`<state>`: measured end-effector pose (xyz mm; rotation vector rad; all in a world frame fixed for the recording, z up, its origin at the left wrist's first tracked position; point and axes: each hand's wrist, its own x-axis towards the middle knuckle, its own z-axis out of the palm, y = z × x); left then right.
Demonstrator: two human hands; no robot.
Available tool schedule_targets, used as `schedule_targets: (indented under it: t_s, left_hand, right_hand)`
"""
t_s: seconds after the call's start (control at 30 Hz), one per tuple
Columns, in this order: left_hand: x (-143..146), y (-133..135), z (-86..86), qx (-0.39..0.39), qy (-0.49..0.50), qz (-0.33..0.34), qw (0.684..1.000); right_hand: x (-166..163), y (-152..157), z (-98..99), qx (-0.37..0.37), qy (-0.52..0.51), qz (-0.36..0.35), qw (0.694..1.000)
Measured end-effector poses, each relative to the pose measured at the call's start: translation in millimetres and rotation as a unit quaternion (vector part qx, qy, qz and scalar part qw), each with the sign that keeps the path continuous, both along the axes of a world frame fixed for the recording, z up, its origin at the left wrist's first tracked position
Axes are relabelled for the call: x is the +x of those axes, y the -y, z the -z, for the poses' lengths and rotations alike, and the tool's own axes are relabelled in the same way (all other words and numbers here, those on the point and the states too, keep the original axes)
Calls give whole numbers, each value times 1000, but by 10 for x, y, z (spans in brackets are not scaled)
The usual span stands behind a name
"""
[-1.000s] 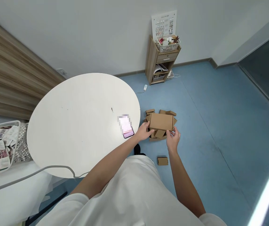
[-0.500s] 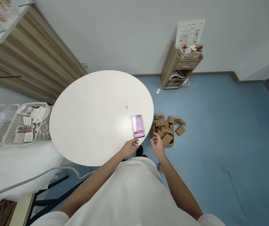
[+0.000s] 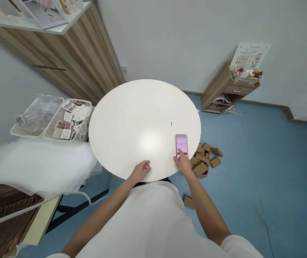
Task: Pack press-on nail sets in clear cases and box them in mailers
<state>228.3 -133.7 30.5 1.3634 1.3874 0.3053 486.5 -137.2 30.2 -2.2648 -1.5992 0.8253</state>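
Note:
A phone (image 3: 181,141) lies flat on the white round table (image 3: 118,129) near its right front edge, its pink screen lit with a timer and a red bar. My right hand (image 3: 183,163) is over the phone's lower end, index finger stretched onto the screen by the red bar and thumb apart at the left side. It grips nothing. Over the table's front edge, left of the phone, my left hand (image 3: 140,171) hangs with loosely bent, parted fingers and nothing in them.
Small brown cardboard boxes (image 3: 200,167) are heaped on the floor right of the table; another box (image 3: 188,202) lies nearer me. On the left stand a white basket of packets (image 3: 86,133) and white wrapping sheets (image 3: 38,165). A wooden cabinet (image 3: 218,87) stands by the wall.
My right hand has moved from above the boxes onto the phone's screen. My left hand has moved left, away from the phone. The view has shifted, so the table sits further right.

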Motion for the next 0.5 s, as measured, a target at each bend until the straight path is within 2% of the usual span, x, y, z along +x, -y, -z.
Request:
schedule_targets:
  t_s: [0.1, 0.23, 0.33, 0.5]
  left_hand:
    - [-287, -52, 6, 9, 10, -1, 1000]
    - [-683, -146, -48, 15, 22, -10, 1000]
    - [-951, -196, -104, 36, 31, -37, 998]
    - [-1349, -230, -183, 67, 42, -103, 992]
  right_hand:
    - [-216, 37, -62, 19, -2, 25, 999]
    - [-703, 51, -145, 50, -32, 23, 998]
    - [-1135, 16, -180, 74, -63, -20, 995]
    - [-1711, -152, -250, 73, -106, -147, 981]
